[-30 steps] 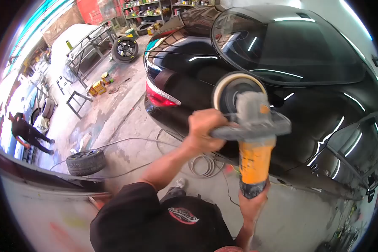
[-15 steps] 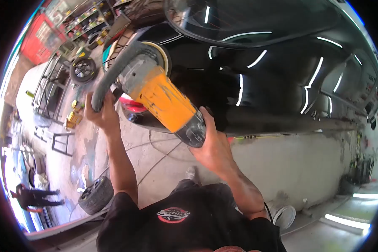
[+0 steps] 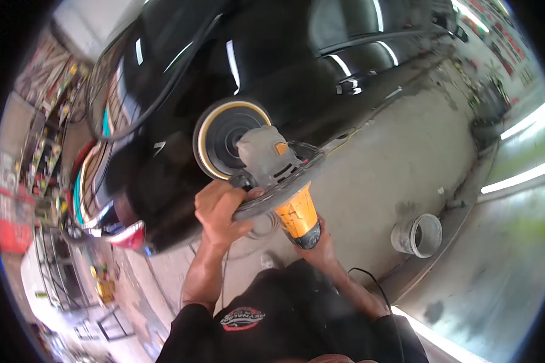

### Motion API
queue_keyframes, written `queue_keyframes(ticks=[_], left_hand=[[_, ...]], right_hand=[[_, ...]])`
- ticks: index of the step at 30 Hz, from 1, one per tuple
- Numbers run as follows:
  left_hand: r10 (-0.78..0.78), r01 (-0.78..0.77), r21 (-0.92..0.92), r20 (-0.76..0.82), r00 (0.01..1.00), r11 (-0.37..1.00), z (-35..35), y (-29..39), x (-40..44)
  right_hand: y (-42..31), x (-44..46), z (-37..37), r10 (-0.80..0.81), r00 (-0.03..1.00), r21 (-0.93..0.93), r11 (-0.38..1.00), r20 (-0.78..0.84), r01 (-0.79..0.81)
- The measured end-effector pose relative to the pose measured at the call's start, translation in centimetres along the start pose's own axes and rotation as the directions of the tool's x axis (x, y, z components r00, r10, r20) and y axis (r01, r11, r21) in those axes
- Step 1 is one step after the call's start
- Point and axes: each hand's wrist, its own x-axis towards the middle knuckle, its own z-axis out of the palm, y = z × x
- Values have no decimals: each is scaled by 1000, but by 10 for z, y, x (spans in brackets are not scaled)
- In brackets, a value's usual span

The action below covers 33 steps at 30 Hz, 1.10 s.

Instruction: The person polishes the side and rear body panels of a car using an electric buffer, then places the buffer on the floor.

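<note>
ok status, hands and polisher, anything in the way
Left hand on handle, right hand on polisher. Disc at black car, contact unclear. Cord near right arm.

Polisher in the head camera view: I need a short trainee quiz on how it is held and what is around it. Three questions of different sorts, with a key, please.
1. Which part of the polisher does the left hand hold?
A) the round pad
B) the curved handle
C) the power cord

2. True or false: the right hand grips the dark rear end of the polisher's body.

3. Fill in the missing word: in the picture, the bucket is to the ____ of the polisher.

Key:
1. B
2. True
3. right
</note>
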Motion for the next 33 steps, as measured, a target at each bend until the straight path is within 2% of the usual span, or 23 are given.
queue_keyframes(ticks=[4,7,10,13,14,17,21,22,25,27,31,33], left_hand=[[65,-60,-45,121,991,997,91,0,38],[118,-109,-63,164,979,992,149,3,63],[96,-84,-65,215,972,994,171,3,65],[109,-100,-53,216,970,994,165,11,55],[100,-90,-53,229,968,995,153,13,45],[118,-125,7,269,956,992,107,14,7],[104,-108,-1,299,949,994,44,18,-35],[97,-96,-21,327,940,995,31,19,-40],[95,-100,-8,392,915,995,15,21,-45],[120,-137,15,395,911,990,26,22,-37],[219,-218,-48,392,893,975,76,13,-16],[268,-263,-70,404,875,962,110,8,-6]], right_hand=[[23,19,-36,158,980,78,986,-119,-149],[51,41,-52,167,967,150,979,-194,-139],[71,51,-49,97,959,201,979,-268,-44],[77,41,-48,77,969,269,963,-235,-11],[74,32,-43,120,976,376,925,-183,-43],[83,8,-15,94,992,300,952,-86,-64],[83,-30,15,203,971,166,961,128,-223],[81,-36,23,166,975,214,957,147,-195],[85,-49,45,143,981,192,967,133,-167],[88,-51,56,169,982,252,950,86,-186],[89,-33,54,222,975,405,893,-14,-197],[94,-23,50,170,972,393,914,-160,-95]])
